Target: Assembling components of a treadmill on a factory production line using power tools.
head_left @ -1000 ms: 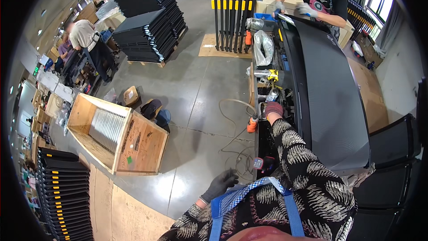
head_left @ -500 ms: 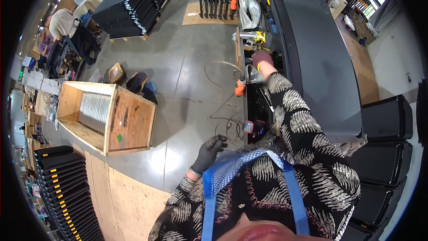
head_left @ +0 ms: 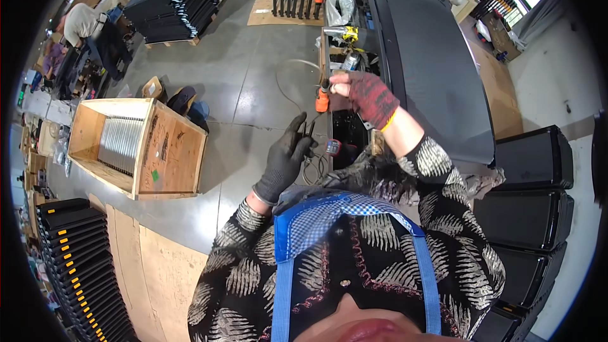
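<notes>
My left hand (head_left: 284,159), in a dark grey glove, is raised in front of my apron with its fingers apart, to the left of the tool trough. My right hand (head_left: 373,98) wears a red and black glove with bare fingertips and a yellow cuff. Its thumb and fingers are pinched together over the trough; anything between them is too small to make out. Just left of these fingertips hangs an orange and black power tool (head_left: 322,100) at the trough's edge. A red and black device with a small display (head_left: 333,147) lies below, between my hands.
A large black panel (head_left: 437,57) lies along the bench at right. Plastic-wrapped parts (head_left: 340,5) fill the trough's far end. A wooden crate (head_left: 171,152) stands on the floor at left, with stacked black panels (head_left: 168,9) beyond. Black cases (head_left: 525,215) line the right wall.
My right hand has come back from deep in the trough toward me, fingers now pinched. My left hand has risen and moved forward, with its fingers spreading. The whole view has shifted slightly.
</notes>
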Demonstrator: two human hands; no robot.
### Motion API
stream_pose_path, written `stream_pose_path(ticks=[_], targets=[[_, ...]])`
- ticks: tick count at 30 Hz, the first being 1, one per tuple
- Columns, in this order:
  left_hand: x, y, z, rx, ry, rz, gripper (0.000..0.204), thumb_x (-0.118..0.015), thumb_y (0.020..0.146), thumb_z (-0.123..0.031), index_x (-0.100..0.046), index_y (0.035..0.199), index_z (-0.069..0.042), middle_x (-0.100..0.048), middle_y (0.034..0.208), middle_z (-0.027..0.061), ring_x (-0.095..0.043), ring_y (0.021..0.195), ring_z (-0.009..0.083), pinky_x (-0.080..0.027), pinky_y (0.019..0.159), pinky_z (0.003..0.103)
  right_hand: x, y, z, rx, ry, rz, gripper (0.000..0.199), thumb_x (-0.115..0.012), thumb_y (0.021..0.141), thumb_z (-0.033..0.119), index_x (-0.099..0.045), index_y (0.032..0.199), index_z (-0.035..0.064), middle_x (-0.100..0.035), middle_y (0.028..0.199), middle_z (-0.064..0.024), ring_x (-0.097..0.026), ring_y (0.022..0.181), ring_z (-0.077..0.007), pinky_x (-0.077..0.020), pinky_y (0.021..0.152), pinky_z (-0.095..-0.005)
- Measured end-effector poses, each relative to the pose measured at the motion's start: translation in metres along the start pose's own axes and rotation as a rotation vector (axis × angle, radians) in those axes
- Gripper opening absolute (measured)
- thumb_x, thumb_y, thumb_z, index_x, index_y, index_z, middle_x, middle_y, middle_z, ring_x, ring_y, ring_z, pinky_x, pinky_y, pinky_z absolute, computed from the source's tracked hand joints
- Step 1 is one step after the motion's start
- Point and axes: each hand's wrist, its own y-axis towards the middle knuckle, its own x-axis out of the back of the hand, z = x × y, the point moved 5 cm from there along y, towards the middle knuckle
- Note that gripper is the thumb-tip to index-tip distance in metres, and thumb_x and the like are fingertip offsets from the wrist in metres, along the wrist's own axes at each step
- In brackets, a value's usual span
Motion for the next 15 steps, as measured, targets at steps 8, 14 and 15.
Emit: stream_pose_path(ticks=[8,14,15], targets=[[-0.031,0.000,-0.025,-0.102,0.028,0.100,0.049,-0.048,0.094,-0.010,-0.032,0.140,-0.006,-0.062,0.083,0.0061,-0.056,0.067,0.0090,-0.046,0.063,0.023,-0.016,-0.061,-0.035,0.189,0.157,0.045,0.024,-0.067,0.084,0.013,-0.063,0.103,-0.0001,-0.067,0.089,-0.0066,-0.064,0.084,-0.0131,-0.0501,0.070,-0.0236],[-0.033,-0.001,-0.019,0.011,-0.109,0.144,0.049,-0.048,0.094,-0.011,-0.032,0.140,-0.005,-0.061,0.083,0.0057,-0.055,0.067,0.0087,-0.045,0.063,0.022,-0.019,-0.079,-0.023,0.206,-0.067,-0.065,0.015,-0.065,0.085,0.009,-0.065,0.096,-0.0009,-0.067,0.087,-0.0061,-0.063,0.083,-0.0126,-0.0505,0.071,-0.0248],[-0.033,-0.001,-0.021,0.029,-0.129,0.149,0.049,-0.048,0.094,-0.011,-0.032,0.140,-0.005,-0.060,0.083,0.0056,-0.054,0.067,0.0086,-0.045,0.063,0.022,-0.021,-0.081,-0.021,0.204,-0.107,-0.082,0.013,-0.065,0.085,0.009,-0.066,0.094,-0.0005,-0.067,0.087,-0.0057,-0.063,0.083,-0.0123,-0.0504,0.071,-0.0251]])
